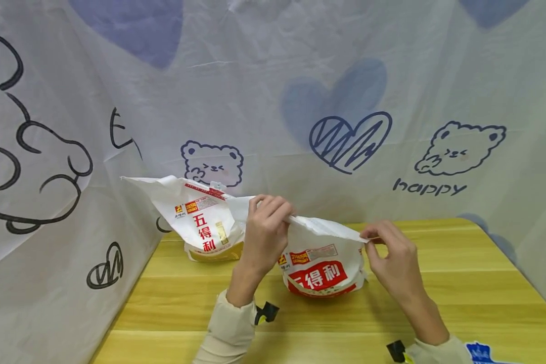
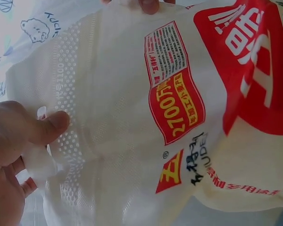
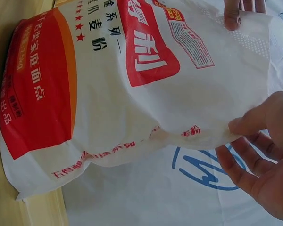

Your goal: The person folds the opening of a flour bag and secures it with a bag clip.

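Note:
A white flour bag (image 1: 318,253) with a red label stands on the wooden table, its upper part drawn out flat and wide. My left hand (image 1: 268,227) pinches the top edge near its left end. In the left wrist view, the thumb (image 2: 56,125) lies over the dotted top strip beside a cut-out hole, with the fingers behind. At the top right corner, my right hand (image 1: 393,253) pinches the bag between thumb and fingertips, as the right wrist view also shows. A second white flour bag (image 1: 207,222) with a gold bottom stands behind, to the left, partly covered by the left hand and front bag.
Light printed cloth (image 1: 264,101) hangs behind and to the left of the wooden table (image 1: 459,283). A small blue-and-white item (image 1: 480,352) lies at the front right, by the right sleeve. Each wrist carries a dark camera mount (image 1: 266,312).

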Available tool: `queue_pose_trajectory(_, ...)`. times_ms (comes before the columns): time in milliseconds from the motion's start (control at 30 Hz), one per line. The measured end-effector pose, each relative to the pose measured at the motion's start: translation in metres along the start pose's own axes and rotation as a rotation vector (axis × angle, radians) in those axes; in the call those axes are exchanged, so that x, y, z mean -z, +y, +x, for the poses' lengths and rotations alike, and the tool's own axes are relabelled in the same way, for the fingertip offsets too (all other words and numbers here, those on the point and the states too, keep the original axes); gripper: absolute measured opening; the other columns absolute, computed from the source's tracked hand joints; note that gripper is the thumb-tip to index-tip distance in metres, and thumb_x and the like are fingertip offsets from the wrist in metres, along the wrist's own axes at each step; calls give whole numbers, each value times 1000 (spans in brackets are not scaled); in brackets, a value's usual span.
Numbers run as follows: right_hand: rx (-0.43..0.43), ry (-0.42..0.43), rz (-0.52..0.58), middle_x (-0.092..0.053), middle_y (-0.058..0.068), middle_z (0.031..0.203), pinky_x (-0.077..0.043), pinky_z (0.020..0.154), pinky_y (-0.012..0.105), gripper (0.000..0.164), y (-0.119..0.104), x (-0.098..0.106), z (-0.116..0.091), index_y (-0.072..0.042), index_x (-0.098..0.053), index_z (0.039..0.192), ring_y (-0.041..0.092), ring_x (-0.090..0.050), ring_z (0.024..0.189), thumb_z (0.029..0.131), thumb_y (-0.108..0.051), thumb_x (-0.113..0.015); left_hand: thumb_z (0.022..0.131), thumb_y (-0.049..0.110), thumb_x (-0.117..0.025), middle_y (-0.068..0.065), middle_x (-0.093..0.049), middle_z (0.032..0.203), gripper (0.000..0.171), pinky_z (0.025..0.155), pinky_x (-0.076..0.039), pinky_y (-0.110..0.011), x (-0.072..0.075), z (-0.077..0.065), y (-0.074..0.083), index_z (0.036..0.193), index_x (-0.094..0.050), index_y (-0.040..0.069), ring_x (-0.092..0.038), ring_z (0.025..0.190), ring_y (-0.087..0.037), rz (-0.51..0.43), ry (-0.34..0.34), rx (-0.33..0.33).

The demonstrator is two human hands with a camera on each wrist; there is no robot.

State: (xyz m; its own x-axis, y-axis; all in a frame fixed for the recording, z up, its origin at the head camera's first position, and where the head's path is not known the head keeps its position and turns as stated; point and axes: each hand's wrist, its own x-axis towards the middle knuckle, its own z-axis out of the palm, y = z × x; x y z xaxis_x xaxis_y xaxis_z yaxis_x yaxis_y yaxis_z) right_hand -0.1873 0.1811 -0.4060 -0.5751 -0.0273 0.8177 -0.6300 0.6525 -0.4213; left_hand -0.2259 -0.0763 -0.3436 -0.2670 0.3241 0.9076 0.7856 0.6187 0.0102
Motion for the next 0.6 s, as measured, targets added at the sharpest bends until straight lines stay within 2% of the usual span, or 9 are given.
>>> queue_pose_trajectory(100,12,-21,26,-67,6,101,-46,84,6,34,2,1,0,-5,-67,94,21,-67,89,75,23,-71,78,-15,-68,-2,-71,91,26,98,-43,-46,2,-2,0,83,-65,10,-64,91,-23,-13,-22,12)
queue_pose_trajectory(200,21,-51,47,-69,6,105,-48,85,8,34,2,2,1,-7,-66,94,22,-67,94,76,22,-70,73,-11,-74,-2,-71,98,28,105,-38,-49,7,-5,0,85,-65,12,-63,100,-23,-39,-78,22)
queue_pose_trajectory(267,20,-75,52,-71,6,107,-48,87,9,34,2,4,1,-8,-65,95,21,-67,97,77,21,-71,75,-1,-78,-1,-71,103,25,110,-34,-52,10,-7,0,88,-64,13,-62,104,-23,-60,-120,30)
queue_pose_trajectory(333,17,-97,62,-72,5,109,-50,88,12,35,3,5,1,-9,-65,96,21,-68,99,77,20,-71,81,15,-81,0,-71,107,21,115,-29,-54,13,-10,-1,92,-64,14,-61,108,-23,-88,-155,43)
queue_pose_trajectory(400,14,-116,76,-72,4,111,-50,89,12,35,3,7,1,-9,-66,97,21,-68,101,78,20,-71,90,36,-75,0,-70,111,25,117,-26,-56,16,-12,-1,96,-65,15,-60,112,-22,-110,-177,57)
queue_pose_trajectory(467,13,-136,87,-72,4,113,-50,89,13,34,4,8,0,-9,-66,99,21,-68,103,78,18,-72,96,48,-65,-1,-71,114,34,118,-24,-57,18,-14,0,99,-66,14,-60,114,-23,-137,-186,74)
queue_pose_trajectory(533,14,-155,93,-71,3,114,-51,89,14,33,4,9,0,-10,-66,100,21,-68,104,79,14,-75,100,48,-59,-4,-70,116,39,119,-23,-55,19,-14,-1,106,-67,11,-60,117,-24,-147,-191,91)
queue_pose_trajectory(600,9,-176,94,-71,2,115,-51,89,15,32,5,10,0,-12,-67,103,19,-67,105,81,7,-80,100,42,-62,-6,-70,120,38,119,-25,-53,20,-14,-2,116,-66,7,-59,120,-26,-137,-191,111)
